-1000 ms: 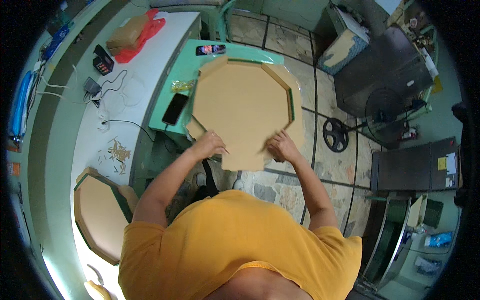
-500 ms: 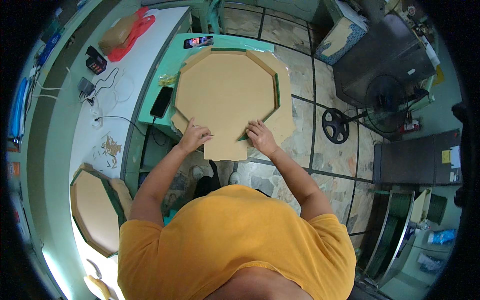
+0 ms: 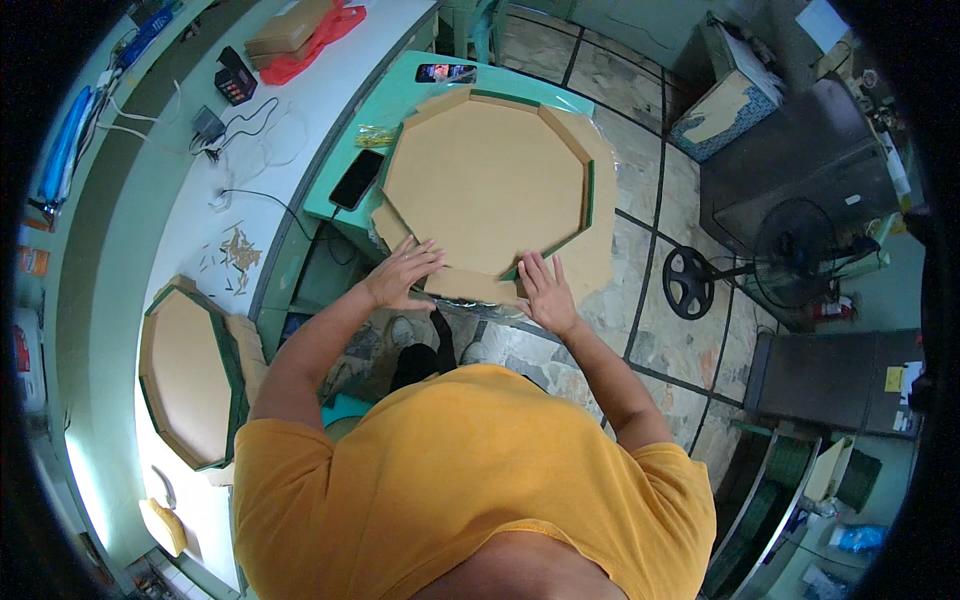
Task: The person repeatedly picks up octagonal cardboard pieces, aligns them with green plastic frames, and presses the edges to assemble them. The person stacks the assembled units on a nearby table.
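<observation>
An octagonal cardboard tray (image 3: pixel 485 180) with low raised walls, some faced in green, lies in front of me on a wider sheet of cardboard. Along its near side a cardboard flap (image 3: pixel 470 284) stands between my hands. My left hand (image 3: pixel 405 272) rests at the near left corner, fingers stretched out over the cardboard. My right hand (image 3: pixel 545 290) is laid with straight fingers against the near right corner, by the end of a green wall (image 3: pixel 557 249). Neither hand visibly grips anything; the undersides of the fingers are hidden.
The green table (image 3: pixel 330 190) holds a dark phone (image 3: pixel 357 180), a second phone (image 3: pixel 446 73) with a lit screen, and yellowish ties (image 3: pixel 376 136). A white counter (image 3: pixel 190 250) at left bears small brown sticks (image 3: pixel 240 255), cables and another octagonal tray (image 3: pixel 188 375). A fan (image 3: pixel 795 250) stands at right.
The near flap, which stretched flat toward me, is now folded up along the near side. Both hands went from pinched fingers to outstretched ones. The whole view has shifted slightly.
</observation>
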Demonstrator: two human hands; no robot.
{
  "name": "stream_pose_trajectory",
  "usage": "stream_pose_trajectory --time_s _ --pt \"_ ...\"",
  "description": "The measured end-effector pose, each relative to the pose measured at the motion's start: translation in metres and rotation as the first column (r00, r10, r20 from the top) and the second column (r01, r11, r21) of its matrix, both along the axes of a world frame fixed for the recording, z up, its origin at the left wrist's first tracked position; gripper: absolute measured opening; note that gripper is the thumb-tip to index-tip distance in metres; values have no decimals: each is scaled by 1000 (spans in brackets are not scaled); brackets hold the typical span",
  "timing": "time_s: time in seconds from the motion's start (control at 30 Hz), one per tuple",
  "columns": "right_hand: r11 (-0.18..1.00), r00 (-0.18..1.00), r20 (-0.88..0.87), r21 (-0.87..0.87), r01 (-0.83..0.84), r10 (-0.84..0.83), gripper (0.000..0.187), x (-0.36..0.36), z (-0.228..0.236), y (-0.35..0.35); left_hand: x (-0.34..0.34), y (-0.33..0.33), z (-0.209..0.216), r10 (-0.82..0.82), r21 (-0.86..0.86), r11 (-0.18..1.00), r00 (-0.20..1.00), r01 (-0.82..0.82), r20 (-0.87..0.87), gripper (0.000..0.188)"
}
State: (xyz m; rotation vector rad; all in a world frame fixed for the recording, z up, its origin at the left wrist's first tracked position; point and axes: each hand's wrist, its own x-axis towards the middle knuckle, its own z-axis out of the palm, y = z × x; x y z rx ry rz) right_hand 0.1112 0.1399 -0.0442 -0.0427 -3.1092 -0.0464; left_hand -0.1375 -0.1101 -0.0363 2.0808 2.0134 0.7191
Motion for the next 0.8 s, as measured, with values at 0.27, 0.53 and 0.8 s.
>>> stream_pose_trajectory --time_s 0.27,0.53,0.8 --pt "890 976 -52 -422 172 -213 31 -39 12 22 -20 37 -15 297 -187 950 912 -251 282 24" --pt "841 936 -211 -524 136 -283 22 -54 -3 8 -3 44 -23 409 -80 909 842 -408 353 32" --pt "975 978 -203 -206 -85 42 36 -43 3 4 10 39 -15 290 64 957 942 -283 -167 43"
